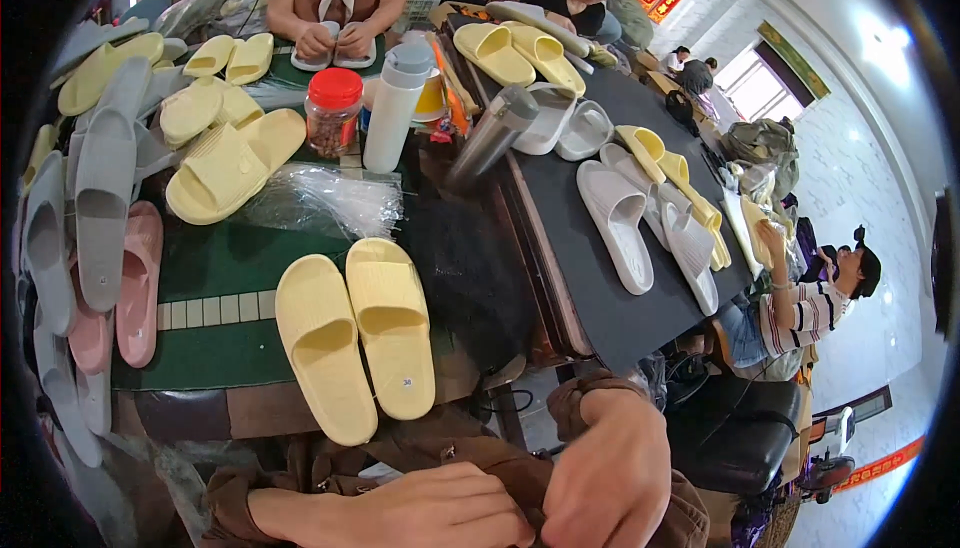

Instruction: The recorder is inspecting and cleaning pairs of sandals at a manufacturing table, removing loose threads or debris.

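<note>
My left hand (410, 510) and my right hand (622, 473) are close together at the lower edge, over brown clothing (470, 453). The left lies with its back up and its fingers curled in. My right hand bends down at the wrist, fingers folded under. Whatever the two hold, if anything, is hidden beneath them. Just beyond them, on the table's near edge, a pair of pale yellow slippers lies side by side: the left slipper (325, 348) and the right slipper (395, 333), which bears a small white sticker inside its heel.
Grey slippers (105, 198) and pink slippers (140, 283) pile up at the left. White plastic ties (335, 198), a red-lidded jar (334, 113), a white bottle (397, 108) and a steel flask (492, 136) stand farther back. A dark table (610, 333) holds more slippers; co-workers sit around.
</note>
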Motion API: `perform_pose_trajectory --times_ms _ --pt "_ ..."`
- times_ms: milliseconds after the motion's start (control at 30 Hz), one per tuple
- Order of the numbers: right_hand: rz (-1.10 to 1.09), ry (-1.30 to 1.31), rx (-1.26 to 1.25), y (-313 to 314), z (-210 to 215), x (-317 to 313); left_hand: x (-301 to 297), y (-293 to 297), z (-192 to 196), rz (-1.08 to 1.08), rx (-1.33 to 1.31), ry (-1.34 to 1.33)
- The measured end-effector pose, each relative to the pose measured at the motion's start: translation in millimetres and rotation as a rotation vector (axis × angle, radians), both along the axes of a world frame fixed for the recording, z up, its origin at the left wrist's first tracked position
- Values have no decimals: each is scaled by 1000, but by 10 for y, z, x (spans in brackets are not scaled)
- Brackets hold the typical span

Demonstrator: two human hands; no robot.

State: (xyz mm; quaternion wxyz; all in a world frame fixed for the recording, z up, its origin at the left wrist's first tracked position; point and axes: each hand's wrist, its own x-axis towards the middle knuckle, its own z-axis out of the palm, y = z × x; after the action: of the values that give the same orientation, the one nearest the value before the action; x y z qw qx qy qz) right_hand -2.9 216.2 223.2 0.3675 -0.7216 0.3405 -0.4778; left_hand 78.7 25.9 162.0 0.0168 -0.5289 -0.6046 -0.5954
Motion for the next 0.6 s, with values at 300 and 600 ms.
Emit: perform_pose_trajectory --times_ms 300,600 --pt "117 125 218 -135 21 168 72 -82 -13 175 145 73" --pt "120 55 125 -156 11 102 79 -328 -59 97 200 16"
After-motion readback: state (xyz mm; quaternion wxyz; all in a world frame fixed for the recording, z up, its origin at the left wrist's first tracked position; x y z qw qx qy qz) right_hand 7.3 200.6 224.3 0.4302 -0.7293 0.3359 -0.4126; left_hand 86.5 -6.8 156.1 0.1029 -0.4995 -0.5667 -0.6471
